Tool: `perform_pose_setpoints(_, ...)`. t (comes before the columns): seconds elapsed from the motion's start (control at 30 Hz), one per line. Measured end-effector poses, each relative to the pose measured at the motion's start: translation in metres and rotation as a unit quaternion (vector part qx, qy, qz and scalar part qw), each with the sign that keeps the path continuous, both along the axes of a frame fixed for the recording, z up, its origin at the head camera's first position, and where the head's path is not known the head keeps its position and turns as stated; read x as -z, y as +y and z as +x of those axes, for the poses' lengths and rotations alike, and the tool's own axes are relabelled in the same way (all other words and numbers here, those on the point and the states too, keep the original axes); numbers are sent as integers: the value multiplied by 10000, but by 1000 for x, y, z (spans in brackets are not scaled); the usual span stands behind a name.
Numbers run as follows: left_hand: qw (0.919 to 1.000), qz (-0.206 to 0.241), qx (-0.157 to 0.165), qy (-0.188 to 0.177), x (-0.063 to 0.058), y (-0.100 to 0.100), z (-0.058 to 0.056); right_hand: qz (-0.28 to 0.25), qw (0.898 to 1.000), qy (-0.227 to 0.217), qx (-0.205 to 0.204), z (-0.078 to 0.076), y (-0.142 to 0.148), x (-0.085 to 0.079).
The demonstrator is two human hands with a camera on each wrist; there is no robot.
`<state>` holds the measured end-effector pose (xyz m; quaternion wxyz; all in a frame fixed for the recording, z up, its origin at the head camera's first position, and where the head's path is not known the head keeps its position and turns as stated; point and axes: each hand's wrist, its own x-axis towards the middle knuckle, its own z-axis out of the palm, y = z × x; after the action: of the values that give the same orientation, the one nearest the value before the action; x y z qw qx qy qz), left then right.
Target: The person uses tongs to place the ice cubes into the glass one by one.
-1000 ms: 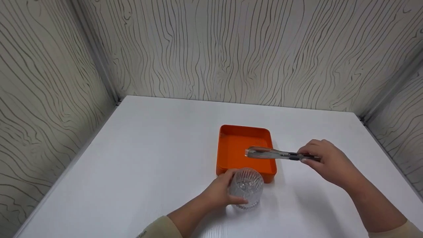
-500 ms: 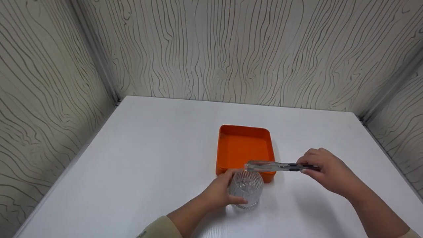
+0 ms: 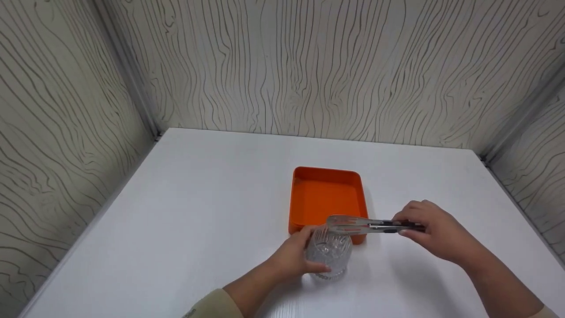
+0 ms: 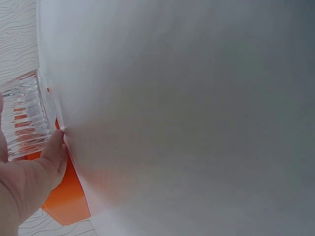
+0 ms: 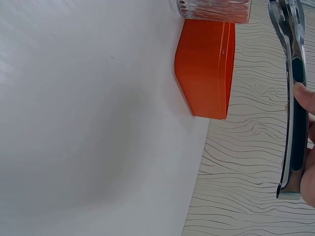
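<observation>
A clear ribbed drinking glass (image 3: pixel 332 256) stands on the white table, and my left hand (image 3: pixel 289 254) holds it from the left, thumb at the front and fingers behind. Some clear pieces seem to lie inside; their kind is hard to make out. My right hand (image 3: pixel 435 229) grips metal tongs (image 3: pixel 375 226) with dark grips, held level. The tips of the tongs lie over the glass's rim and are a little spread, with nothing visible between them. In the right wrist view the thumb presses the dark handle (image 5: pixel 298 128).
An orange square tray (image 3: pixel 326 198) sits just behind the glass, its floor mostly bare. The white table (image 3: pixel 212 190) extends to both sides. Wood-patterned panels (image 3: pixel 282 66) enclose the back and sides.
The tongs have come from over the tray toward me, to above the glass. Their tips have spread, and the small clear piece at them is no longer seen there. The left hand stays still.
</observation>
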<state>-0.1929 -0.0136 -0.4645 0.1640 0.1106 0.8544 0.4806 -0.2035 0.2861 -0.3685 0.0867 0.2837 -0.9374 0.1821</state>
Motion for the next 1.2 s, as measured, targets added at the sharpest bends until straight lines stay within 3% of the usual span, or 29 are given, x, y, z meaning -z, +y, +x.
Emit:
perform_pose_setpoints(0.37, 9999, 74, 43, 122, 3, 1, 0, -120, 9993, 293, -197, -3, -1, 2)
perform_pose_setpoints(0.77, 10000, -73, -24, 15, 1, 2, 0, 108, 9997, -12, 238, -5, -6, -2)
perform_pose_setpoints(1.2, 9999, 106, 61, 111, 0, -1, 1, 107, 9977, -395, 533, -19, -10, 2)
